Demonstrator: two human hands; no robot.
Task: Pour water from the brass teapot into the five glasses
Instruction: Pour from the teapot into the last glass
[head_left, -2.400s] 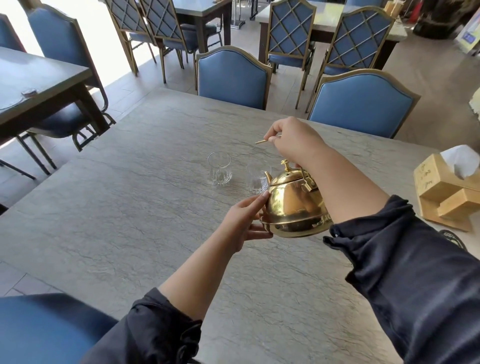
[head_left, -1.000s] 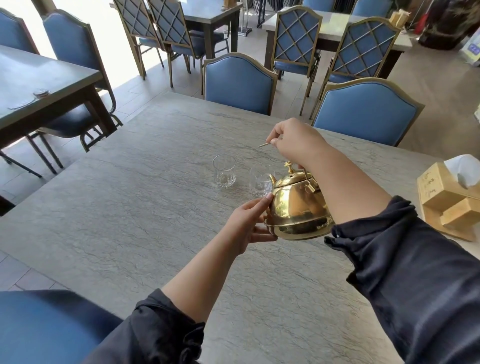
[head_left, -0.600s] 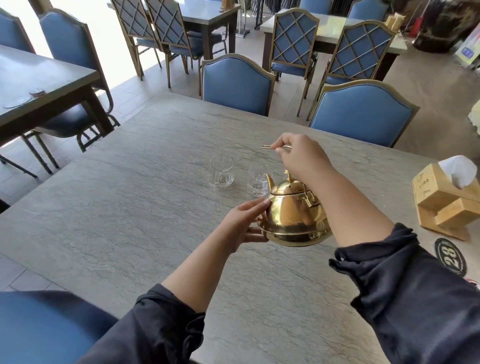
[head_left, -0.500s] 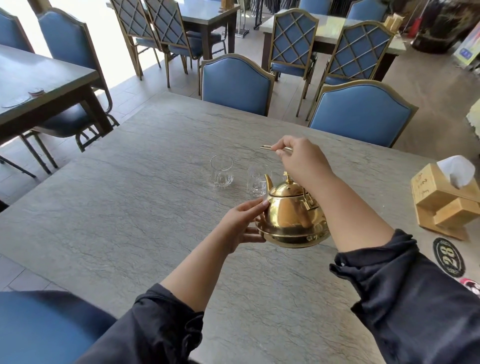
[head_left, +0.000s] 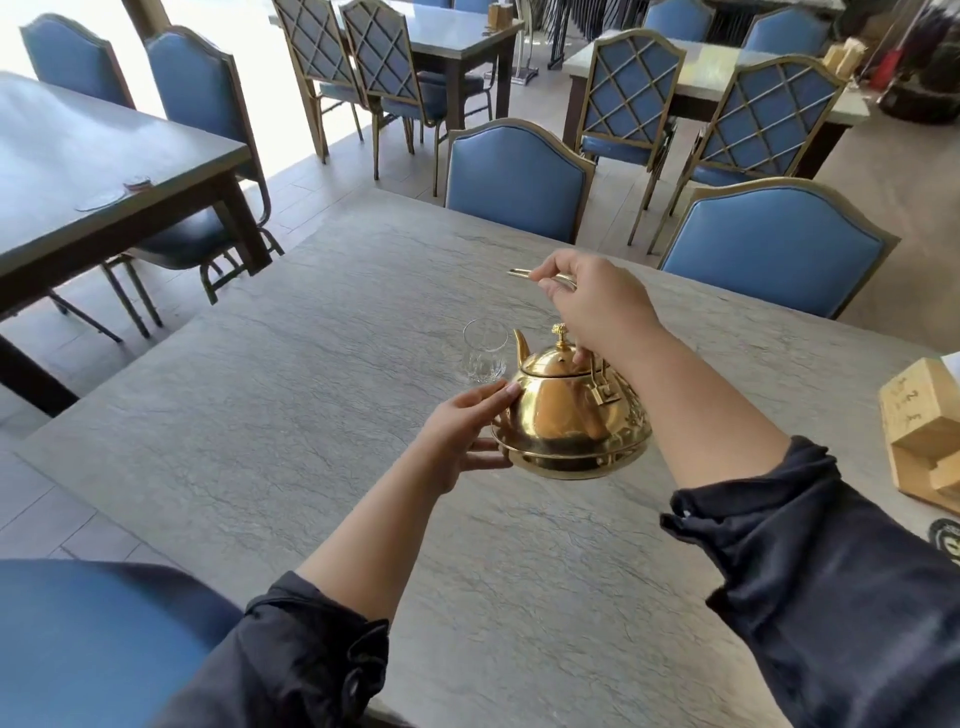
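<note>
Brass teapot (head_left: 569, 415), held clear of the desk (head_left: 291, 415) near its middle, spout toward the far edge. My right hand (head_left: 597, 306) is closed on the raised bail handle (head_left: 540, 276) above the lid; my left hand (head_left: 460, 441) lies open, fingers spread flat against the left wall of the pot and thumb under its lower rim, steadying rather than gripping. One empty-looking glass (head_left: 484, 352) stands just beyond the spout, on the far-left side of the pot; any other glasses are hidden behind the pot and my right forearm (I cannot count five from this view).

Step in hand, as I judge it: bringing the spout over a glass before tipping. To do it well I would carry the weight on the handle, use the left palm only to set the tilt, and bring the spout tip directly above the rim before rotating. A slow tilt matters, since the lid (head_left: 558, 358) rests loose under its knob and could slip forward; the glass is light and may skid if the spout knocks it. A wooden tissue box (head_left: 919, 415) sits at the right edge, well apart.
</note>
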